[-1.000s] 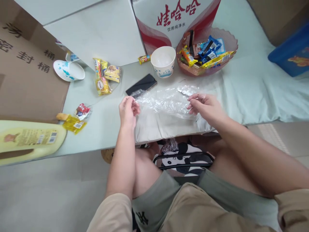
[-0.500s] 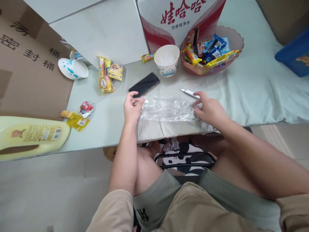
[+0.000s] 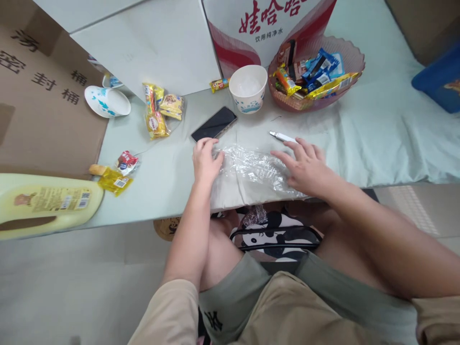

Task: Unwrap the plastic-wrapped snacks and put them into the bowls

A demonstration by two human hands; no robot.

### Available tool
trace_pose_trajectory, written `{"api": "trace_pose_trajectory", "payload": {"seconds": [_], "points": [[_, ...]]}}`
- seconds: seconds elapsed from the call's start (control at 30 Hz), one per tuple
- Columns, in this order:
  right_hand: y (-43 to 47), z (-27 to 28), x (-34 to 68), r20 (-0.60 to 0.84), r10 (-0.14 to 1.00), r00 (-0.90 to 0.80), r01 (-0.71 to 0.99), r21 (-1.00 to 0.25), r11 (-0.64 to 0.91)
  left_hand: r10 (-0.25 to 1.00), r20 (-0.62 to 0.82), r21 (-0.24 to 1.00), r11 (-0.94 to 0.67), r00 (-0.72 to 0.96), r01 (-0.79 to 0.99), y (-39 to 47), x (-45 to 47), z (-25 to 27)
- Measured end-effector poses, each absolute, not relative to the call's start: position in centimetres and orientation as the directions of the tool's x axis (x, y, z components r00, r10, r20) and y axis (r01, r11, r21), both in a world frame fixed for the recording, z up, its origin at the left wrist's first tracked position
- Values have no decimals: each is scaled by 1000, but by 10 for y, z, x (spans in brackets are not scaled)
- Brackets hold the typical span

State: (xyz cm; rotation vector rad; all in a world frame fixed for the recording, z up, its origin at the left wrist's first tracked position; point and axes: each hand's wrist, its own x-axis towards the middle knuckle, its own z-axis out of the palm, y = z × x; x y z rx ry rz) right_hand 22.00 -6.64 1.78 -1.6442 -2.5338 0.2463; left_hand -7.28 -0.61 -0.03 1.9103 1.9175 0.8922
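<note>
A crumpled sheet of clear plastic film lies on the cloth-covered table close to its front edge. At the film's left end rests my left hand, its thumb and bent fingers apart. My right hand is over the right end of the film, palm down with spread fingers, and it covers part of the plastic. Just beyond the right fingertips is a white utility knife, partly hidden by them. A dark phone lies behind my left hand.
Behind stand a paper cup and a pink bowl of wrapped snacks. Snack packs, opened wrappers, a tipped paper cup and a yellow jug are on the left. A blue container is at right.
My left hand has moved slightly right along the film. My right hand has shifted slightly left, its fingers more spread. The film is more bunched and reaches nearer the table edge on the right.
</note>
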Motion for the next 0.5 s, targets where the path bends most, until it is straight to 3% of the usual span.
{"api": "trace_pose_trajectory", "payload": {"seconds": [0.1,0.2,0.37,0.5], "points": [[-75,23,224,-92,823,-561,817,-219,533,984,176,611,-117,10,783,-8,-72,0],[-72,28,234,-108,723,-683,695,-401,597,995,71,726,-103,75,680,-10,-70,1],[-51,30,232,132,795,-592,510,-702,496,952,-84,968,8,295,252,-20,-54,16],[-45,27,212,-20,765,-644,455,-814,362,887,-139,988,154,440,3,-21,-49,26]]}}
